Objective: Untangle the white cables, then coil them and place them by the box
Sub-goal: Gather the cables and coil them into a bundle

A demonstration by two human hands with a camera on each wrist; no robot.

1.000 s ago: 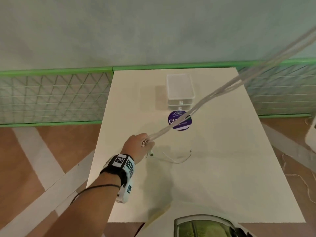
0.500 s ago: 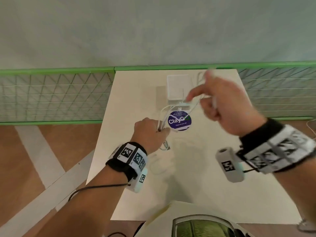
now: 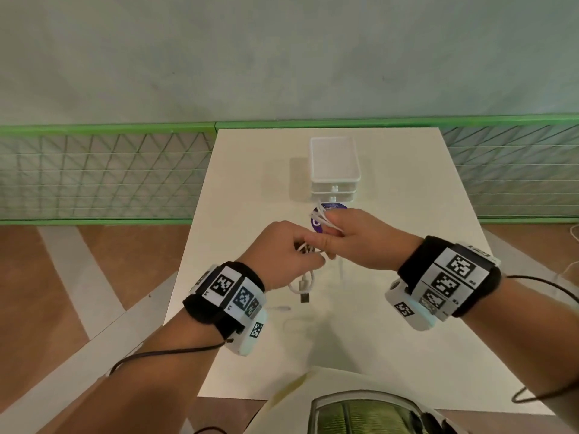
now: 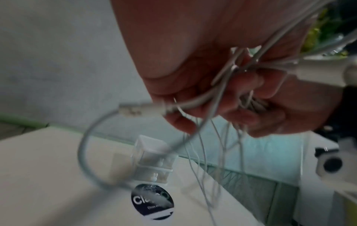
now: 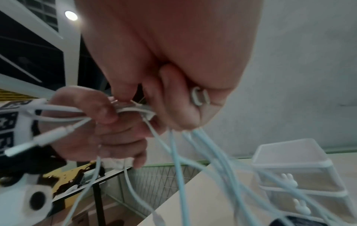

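Both hands meet above the middle of the white table (image 3: pixel 407 324), holding the white cables (image 3: pixel 322 219) in a bunch. My left hand (image 3: pixel 297 255) grips the bundle, and a USB plug (image 3: pixel 304 297) on a short loop (image 3: pixel 302 281) dangles below it. My right hand (image 3: pixel 336 236) pinches cable loops just right of the left one. In the left wrist view, strands (image 4: pixel 201 160) hang from the curled fingers (image 4: pixel 249 85). The right wrist view shows strands (image 5: pixel 179 160) trailing down from my fist. The white drawer box (image 3: pixel 334 166) stands at the table's far side.
A round purple sticker (image 3: pixel 316 225) lies on the table just in front of the box, partly hidden by my hands. Green mesh fencing (image 3: pixel 103 173) runs along both sides behind the table. A thin cable (image 3: pixel 573 264) lies on the floor at far right.
The cables were stretched taut toward the upper right a second ago. My right hand has come in and down to meet the left, and the slack now hangs in loops between them.
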